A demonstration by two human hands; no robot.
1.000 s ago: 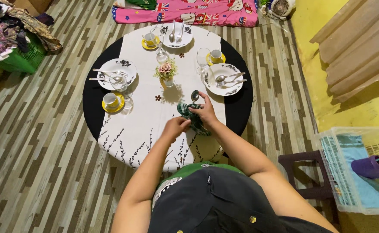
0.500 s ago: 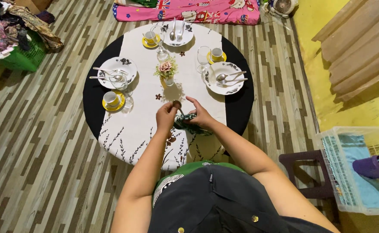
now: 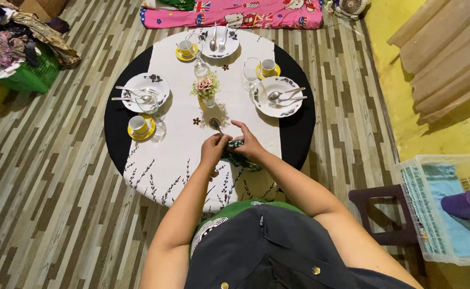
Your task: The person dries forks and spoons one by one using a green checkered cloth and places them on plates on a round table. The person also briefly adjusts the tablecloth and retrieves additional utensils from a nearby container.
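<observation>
Left hand (image 3: 214,149) pinches 1 spoon (image 3: 215,124); right hand (image 3: 248,145) grips 1 green cloth (image 3: 239,156); table holds 3 plates (image 3: 278,88), 3 cups (image 3: 137,124).

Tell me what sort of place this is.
Most likely a room in a home, with a low round table set for a meal: plates, a patterned floor mattress, and a basket of clothes.

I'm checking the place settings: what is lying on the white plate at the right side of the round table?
On the white plate lie a spoon and a fork, side by side. Their handles cover part of its flowered rim.
</observation>
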